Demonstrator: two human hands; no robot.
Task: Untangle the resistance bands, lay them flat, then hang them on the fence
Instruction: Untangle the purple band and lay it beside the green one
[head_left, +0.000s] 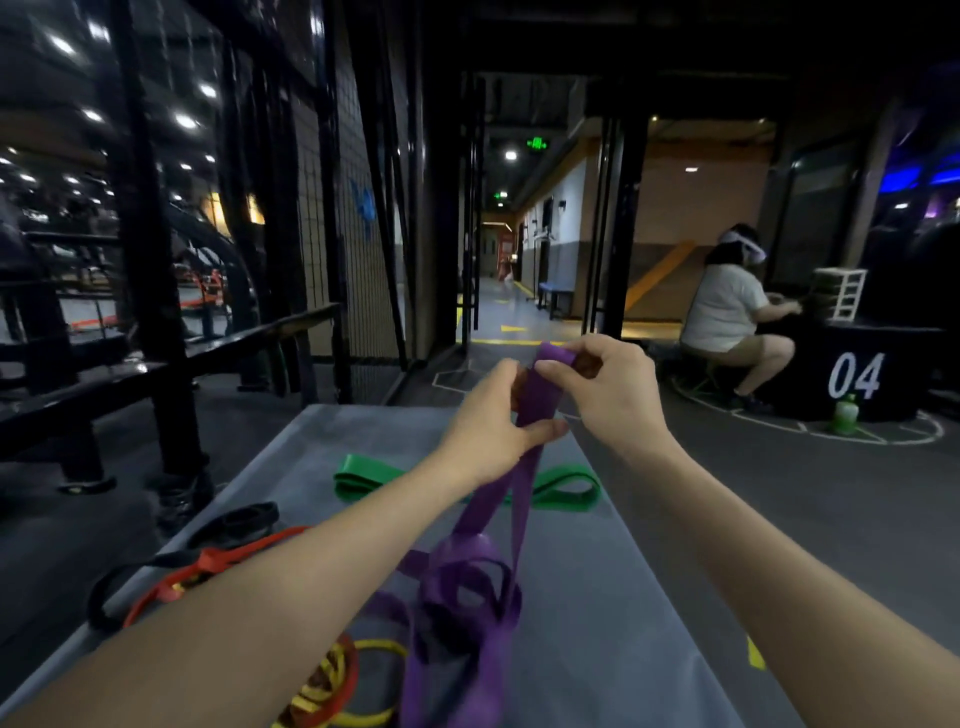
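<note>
A wide purple band (514, 499) is lifted off the grey mat (613, 597). My left hand (493, 421) pinches it just below the top fold, and my right hand (608, 384) grips the fold itself. Lower down the purple band hangs in a knotted tangle (462, 592) above the mat. A green band (566, 488) lies flat across the mat's far end. Red and black bands (208, 564) lie twisted together at the left edge. Yellow and red loops (337, 686) sit near the front. The black mesh fence (337, 208) stands at the left behind the mat.
A low black bench (156, 364) runs along the left beside the fence. At the right a seated person (727, 317) works at a black box marked 04 (857, 374), with a green bottle (844, 415) on the floor. Dark floor surrounds the mat.
</note>
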